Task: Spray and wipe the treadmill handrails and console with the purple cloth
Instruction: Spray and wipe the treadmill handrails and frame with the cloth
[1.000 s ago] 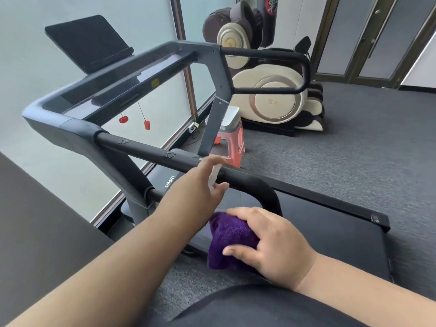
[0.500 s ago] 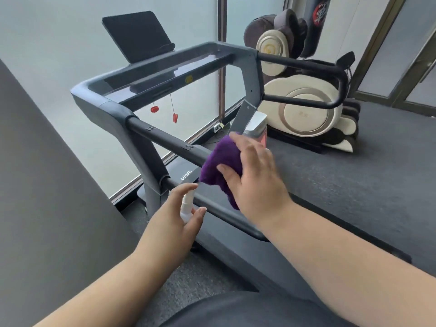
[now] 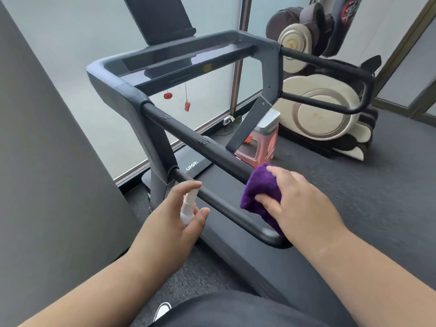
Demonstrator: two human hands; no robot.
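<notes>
My right hand (image 3: 299, 204) presses the folded purple cloth (image 3: 262, 192) against the near end of the treadmill's left handrail (image 3: 188, 135), just above its curved end. My left hand (image 3: 172, 223) grips a small white spray bottle (image 3: 188, 206), nozzle up, right beside the lower rail bar. The grey console (image 3: 179, 55) spans the top, with a dark tablet holder (image 3: 158, 17) above it. The right handrail (image 3: 330, 64) loops at the far side.
A dark grey panel (image 3: 47, 161) stands close on my left. A red stool (image 3: 262, 142) sits beyond the treadmill belt (image 3: 330, 232). A cream and brown massage chair (image 3: 320, 109) fills the back right. Red safety clips (image 3: 187, 106) hang under the console. Frosted windows lie ahead.
My right hand has slid the cloth down the left handrail toward its near curved end. My left hand with the bottle has stayed beside the lower bar. My view has tilted and moved closer.
</notes>
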